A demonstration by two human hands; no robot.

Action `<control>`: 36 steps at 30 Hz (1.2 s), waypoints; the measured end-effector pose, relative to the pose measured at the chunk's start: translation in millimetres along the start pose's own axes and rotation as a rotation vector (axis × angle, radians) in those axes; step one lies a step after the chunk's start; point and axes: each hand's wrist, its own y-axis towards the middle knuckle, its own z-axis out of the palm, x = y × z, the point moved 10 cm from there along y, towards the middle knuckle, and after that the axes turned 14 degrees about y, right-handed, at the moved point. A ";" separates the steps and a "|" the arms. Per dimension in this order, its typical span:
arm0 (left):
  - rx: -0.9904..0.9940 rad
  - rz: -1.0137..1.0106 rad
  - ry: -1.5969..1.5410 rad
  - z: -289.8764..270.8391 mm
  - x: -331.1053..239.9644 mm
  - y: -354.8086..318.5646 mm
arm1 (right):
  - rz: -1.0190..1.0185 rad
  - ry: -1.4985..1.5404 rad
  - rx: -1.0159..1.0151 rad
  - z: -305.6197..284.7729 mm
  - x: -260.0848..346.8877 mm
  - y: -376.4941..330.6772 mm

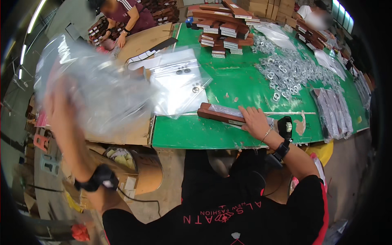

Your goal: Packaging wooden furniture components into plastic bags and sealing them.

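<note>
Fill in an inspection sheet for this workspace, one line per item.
Surface: green tabletop with pale scuffs.
Job's things: brown bar on the tabletop; clear plastic sheeting raised at left, motion-blurred.
Clutter: heaped metal washers, stacked brown bars, plastic-wrapped bundles at right.
Hands: right hand curled over the brown bar; left hand blurred against the sheeting, grip unclear.
Cables: black cable running from left wristband.
Surroundings: one co-worker at upper left, another at upper right; cardboard drum below tabletop edge.

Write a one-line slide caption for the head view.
Left hand holding clear plastic, right hand on a brown bar, metal rings heaped beyond on a green tabletop.
</note>
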 end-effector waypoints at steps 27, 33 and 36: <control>0.725 0.787 0.758 260.2 12.2 -216.3 | 0.656 2.107 0.430 55.8 109.8 -32.6; 0.898 0.832 0.521 255.5 1.0 -231.9 | 0.661 2.305 0.157 63.4 95.5 -9.8; 0.932 0.443 0.552 251.1 57.1 -206.8 | 0.579 2.444 0.169 53.0 89.6 -6.6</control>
